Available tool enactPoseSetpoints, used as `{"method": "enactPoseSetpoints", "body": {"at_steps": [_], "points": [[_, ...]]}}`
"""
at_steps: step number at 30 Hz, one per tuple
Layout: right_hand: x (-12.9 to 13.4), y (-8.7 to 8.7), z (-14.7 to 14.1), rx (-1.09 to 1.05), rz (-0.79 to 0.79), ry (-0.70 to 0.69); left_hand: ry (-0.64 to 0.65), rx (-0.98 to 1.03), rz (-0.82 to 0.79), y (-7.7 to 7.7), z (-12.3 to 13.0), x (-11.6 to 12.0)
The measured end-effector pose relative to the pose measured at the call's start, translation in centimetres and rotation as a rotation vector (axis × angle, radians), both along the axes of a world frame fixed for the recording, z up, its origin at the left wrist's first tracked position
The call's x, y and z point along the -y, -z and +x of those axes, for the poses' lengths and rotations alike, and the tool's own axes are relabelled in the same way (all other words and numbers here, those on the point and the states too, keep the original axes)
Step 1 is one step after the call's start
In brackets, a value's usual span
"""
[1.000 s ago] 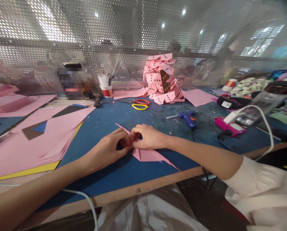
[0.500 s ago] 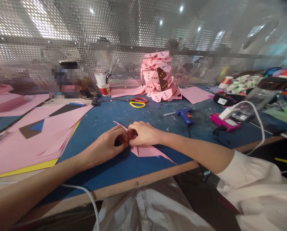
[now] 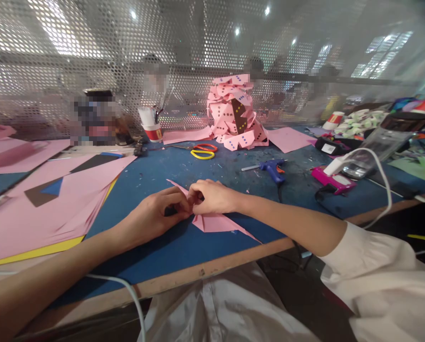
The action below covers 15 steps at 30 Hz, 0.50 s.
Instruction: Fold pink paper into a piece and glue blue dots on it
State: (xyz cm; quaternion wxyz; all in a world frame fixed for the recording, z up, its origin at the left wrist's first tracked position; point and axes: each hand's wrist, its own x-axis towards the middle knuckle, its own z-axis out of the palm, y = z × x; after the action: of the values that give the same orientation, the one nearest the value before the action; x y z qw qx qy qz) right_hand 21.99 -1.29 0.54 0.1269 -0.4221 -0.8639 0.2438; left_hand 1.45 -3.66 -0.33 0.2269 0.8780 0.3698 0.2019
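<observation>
Head view: near the middle of the table [image 3: 151, 266], the left hand [image 3: 157, 212] and right hand [image 3: 214, 196] meet, fingers of each clamped on the pink paper [image 3: 215, 224], which juts out near right; scissors [image 3: 203, 154] lie farther off, a glue gun [image 3: 273, 171] far right, stacked sheets [image 3: 37, 230] left

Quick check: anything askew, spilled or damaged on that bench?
No spill that I can see, and the held pink piece shows no obvious tear. Slightly untidy: small pale bits litter the blue tabletop near the glue gun, and the pink sheets at left are fanned, edges misaligned.
</observation>
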Motion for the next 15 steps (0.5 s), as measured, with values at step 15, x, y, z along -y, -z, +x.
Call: {"method": "enactPoseSetpoints", "body": {"at_steps": [15], "points": [[-0.4, 0.9, 0.2, -0.078, 0.013, -0.018, 0.192, -0.218, 0.430, 0.4, -1.8, 1.0]]}}
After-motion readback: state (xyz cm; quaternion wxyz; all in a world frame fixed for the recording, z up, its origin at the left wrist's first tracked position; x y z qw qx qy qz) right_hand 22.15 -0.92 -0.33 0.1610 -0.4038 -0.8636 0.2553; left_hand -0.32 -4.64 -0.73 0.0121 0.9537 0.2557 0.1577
